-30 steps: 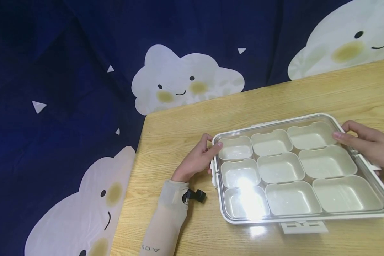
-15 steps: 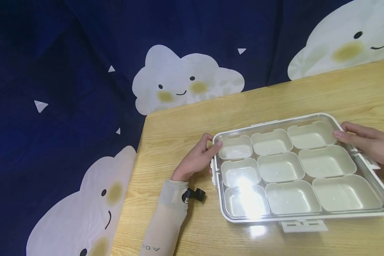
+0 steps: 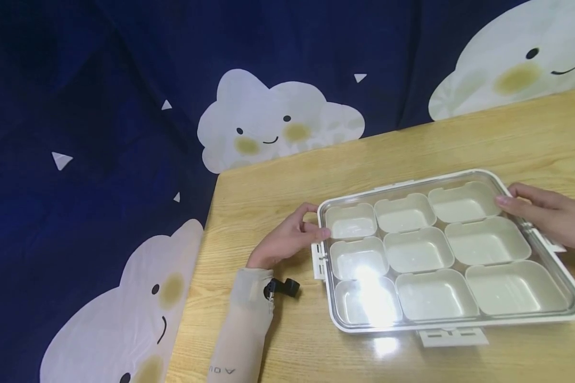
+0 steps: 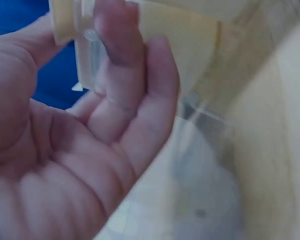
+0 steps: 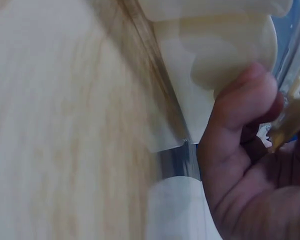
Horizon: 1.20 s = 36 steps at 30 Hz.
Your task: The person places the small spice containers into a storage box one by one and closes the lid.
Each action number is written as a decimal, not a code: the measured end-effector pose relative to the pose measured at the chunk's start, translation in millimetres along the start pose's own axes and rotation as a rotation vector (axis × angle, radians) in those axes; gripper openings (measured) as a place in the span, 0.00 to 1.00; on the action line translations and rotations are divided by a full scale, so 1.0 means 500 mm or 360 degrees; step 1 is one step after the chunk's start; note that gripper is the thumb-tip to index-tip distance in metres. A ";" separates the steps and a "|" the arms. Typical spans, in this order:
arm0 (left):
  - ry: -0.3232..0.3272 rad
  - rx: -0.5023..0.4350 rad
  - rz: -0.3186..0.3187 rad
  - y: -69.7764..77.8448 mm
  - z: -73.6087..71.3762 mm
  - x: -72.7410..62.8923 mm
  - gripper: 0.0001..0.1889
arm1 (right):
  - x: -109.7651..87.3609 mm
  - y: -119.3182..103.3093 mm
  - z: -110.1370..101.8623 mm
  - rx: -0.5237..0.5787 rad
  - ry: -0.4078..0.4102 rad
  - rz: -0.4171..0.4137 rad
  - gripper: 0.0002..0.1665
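Observation:
A clear storage box (image 3: 457, 264) with a white-rimmed lid lies on the wooden table, and several cream compartment bins (image 3: 419, 249) show through its lid. My left hand (image 3: 289, 238) grips the box's left edge, its thumb on the rim just above the white left latch (image 3: 319, 261). In the left wrist view, fingers (image 4: 117, 90) of this hand bend up against the box's side, below the latch. At the opposite edge my right hand (image 3: 556, 215) holds the rim with its thumb on top. Its curled fingers (image 5: 235, 115) show in the right wrist view beside the clear wall.
Another white latch (image 3: 452, 336) sticks out from the box's near side. The wooden table (image 3: 268, 191) ends at the left, where a dark blue cloth (image 3: 124, 175) with cloud prints hangs. A black wrist mount (image 3: 282, 288) sits on the left sleeve.
My left thumb has slid along the left rim toward me, and the left wrist has shifted a little left. The left latch now angles outward slightly more. My right hand keeps its hold.

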<state>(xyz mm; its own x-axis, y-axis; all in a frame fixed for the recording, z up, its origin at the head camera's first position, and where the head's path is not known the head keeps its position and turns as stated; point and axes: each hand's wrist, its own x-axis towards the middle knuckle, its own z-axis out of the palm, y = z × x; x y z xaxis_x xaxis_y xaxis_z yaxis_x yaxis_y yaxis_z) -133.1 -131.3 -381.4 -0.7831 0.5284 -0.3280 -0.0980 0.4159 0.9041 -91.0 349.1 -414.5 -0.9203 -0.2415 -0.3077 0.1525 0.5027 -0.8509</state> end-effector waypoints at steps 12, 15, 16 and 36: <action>-0.0028 -0.0030 -0.0012 0.004 -0.003 0.000 0.27 | -0.001 -0.006 -0.002 -0.0001 -0.0011 0.0055 0.12; 0.0033 0.0059 -0.0079 0.015 0.000 -0.007 0.23 | -0.004 -0.013 -0.004 -0.0145 0.0072 0.0091 0.11; 0.0067 0.0120 -0.0094 0.020 0.001 -0.010 0.21 | -0.004 -0.015 -0.004 -0.0208 0.0122 0.0092 0.12; 0.0344 0.0694 -0.0259 0.084 0.029 -0.046 0.24 | -0.031 -0.041 0.013 -0.0585 0.0687 -0.0045 0.32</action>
<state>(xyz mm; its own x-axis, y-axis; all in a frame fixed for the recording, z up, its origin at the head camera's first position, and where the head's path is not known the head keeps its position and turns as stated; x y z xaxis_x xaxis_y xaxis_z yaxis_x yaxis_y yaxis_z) -110.3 -115.1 -339.9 -0.8928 0.2851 -0.3488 0.0002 0.7746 0.6325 -77.4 337.1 -395.3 -0.9978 0.0633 -0.0192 0.0613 0.7757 -0.6281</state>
